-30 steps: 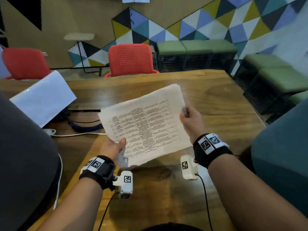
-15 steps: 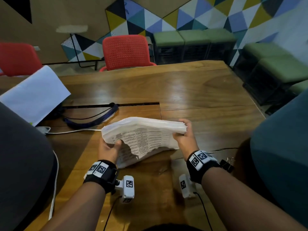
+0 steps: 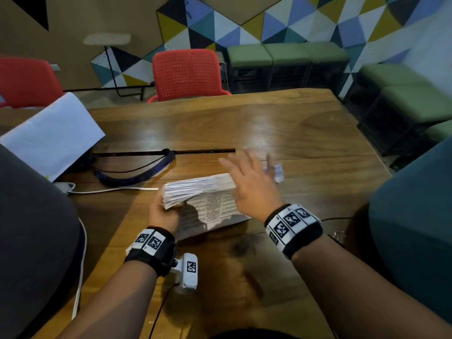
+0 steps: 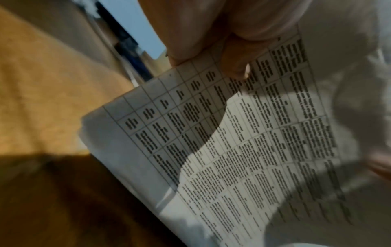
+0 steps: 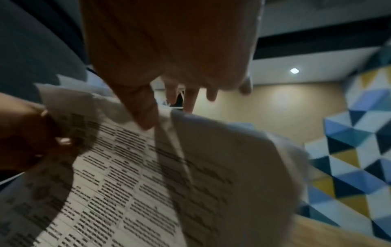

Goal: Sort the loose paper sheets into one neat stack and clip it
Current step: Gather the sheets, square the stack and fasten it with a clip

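Note:
The stack of printed paper sheets [image 3: 208,192] stands on its long edge on the wooden table [image 3: 281,123], leaning toward me. My left hand [image 3: 166,211] grips its left end, thumb [image 4: 232,66] pressed on the front sheet [image 4: 253,150]. My right hand [image 3: 254,184] hovers open over the stack's right end, fingers spread and blurred. In the right wrist view its thumb [image 5: 143,115] touches the top edge of the sheets [image 5: 148,183]. One paper corner [image 3: 277,172] pokes out past the right fingers. A binder clip [image 3: 338,237] lies on the table just right of my right wrist, partly hidden.
A white sheet [image 3: 49,135] lies propped at the left, with a blue strap [image 3: 137,173] and a white cable [image 3: 110,190] beside it. A slot [image 3: 203,151] cuts across the table behind the stack. Chair backs flank me: dark [image 3: 29,228] on the left, teal [image 3: 415,228] on the right.
The stack came down from in front of me onto the table edge-first. My right hand has let go of its right end and lifted open above it; the left hand keeps its grip.

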Motion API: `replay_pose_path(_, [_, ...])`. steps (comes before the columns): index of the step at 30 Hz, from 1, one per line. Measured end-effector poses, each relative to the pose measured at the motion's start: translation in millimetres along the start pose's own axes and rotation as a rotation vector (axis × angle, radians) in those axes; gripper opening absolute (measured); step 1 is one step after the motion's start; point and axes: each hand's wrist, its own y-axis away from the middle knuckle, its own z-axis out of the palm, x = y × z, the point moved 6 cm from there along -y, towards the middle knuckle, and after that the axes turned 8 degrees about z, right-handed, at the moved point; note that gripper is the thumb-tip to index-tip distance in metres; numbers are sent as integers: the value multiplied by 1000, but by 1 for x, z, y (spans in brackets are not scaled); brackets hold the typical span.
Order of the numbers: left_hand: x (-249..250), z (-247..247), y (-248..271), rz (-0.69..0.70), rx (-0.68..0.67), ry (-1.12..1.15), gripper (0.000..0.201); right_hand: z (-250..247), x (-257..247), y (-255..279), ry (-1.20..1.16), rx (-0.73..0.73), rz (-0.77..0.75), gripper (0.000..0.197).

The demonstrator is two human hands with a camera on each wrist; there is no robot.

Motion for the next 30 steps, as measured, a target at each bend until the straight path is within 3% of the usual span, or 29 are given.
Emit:
replay_pose_path(2, [20,7,-3,125,-52,-48,49,2,-10,-4,13,-66,-59,50])
replay_pose_path(4, [32,10,-8,184,-61,-66,51,-4,-7,-6,-144,-79,9,12])
replay_pose_path(5, [35,7,-12,209,-19,-75,52,-7,-2,-8,-246,-74,72,3])
replay_pose_path(7, [31,-4,-19,168,88,-96,71,-10,13,-12,-435,-34,201,4])
replay_pose_path(9, [19,-11,-19,-29,174,-19,100,-13,32,-14,-740,19,290,7])
replay_pose_path(10, [16,-9,-17,-100,173,106,105,-14,39,-12,-934,30,314,9])
replay_pose_path(12, [12,3,-13,-158,117,354,94,-13,47,-6,-1256,-13,347,16])
replay_pose_path(14, [21,15,-10,-173,34,411,66,-10,51,-2,-1407,-73,361,26])
replay_pose_path(16, [31,22,-10,-126,6,386,50,-6,53,3,-1468,-91,381,29])
replay_pose_path(19, [36,22,-10,-63,2,354,46,2,59,10,-1483,-102,425,32])
replay_pose_path(24, [12,24,0,-105,-82,324,62,32,71,23,-1457,-99,526,60])
replay_pose_path(30, [19,40,-8,-113,-36,167,49,22,63,15,-1386,24,565,53])
